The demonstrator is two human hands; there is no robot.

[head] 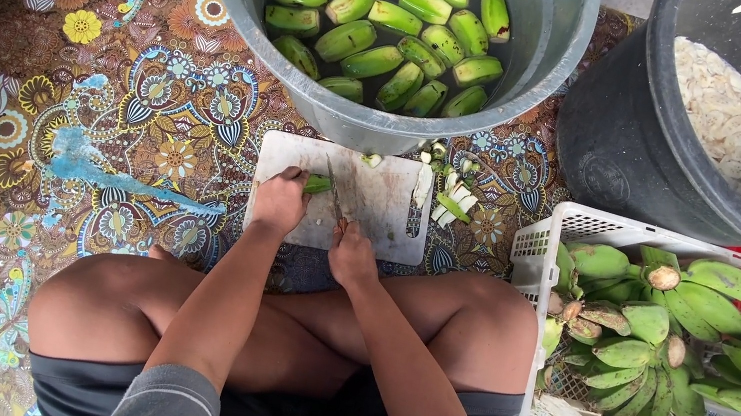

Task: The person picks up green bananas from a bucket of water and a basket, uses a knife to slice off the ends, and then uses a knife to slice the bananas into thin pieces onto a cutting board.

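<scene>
Two hands: both work on a white cutting board lying on the patterned floor mat, just ahead of the person's crossed legs.
Left hand: curled closed over a green banana, pinning it to the board at the board's 9 o'clock side.
Right hand: closed around the handle of a knife, at the board's 6 o'clock edge; the blade points toward 12 o'clock, its edge just beside the banana.
Grey tub: at 12 o'clock from the board, touching its far edge, filled with green bananas floating in dark water.
Trimmings: a small heap of pale and green banana ends at the board's 3 o'clock edge, on the mat.
White crate: at 3 o'clock from the person's knee, holding bunches of uncut green bananas, some spilling over its far rim.
Black tub: at 1 o'clock from the board, beside the grey tub, holding pale peeled slices.
</scene>
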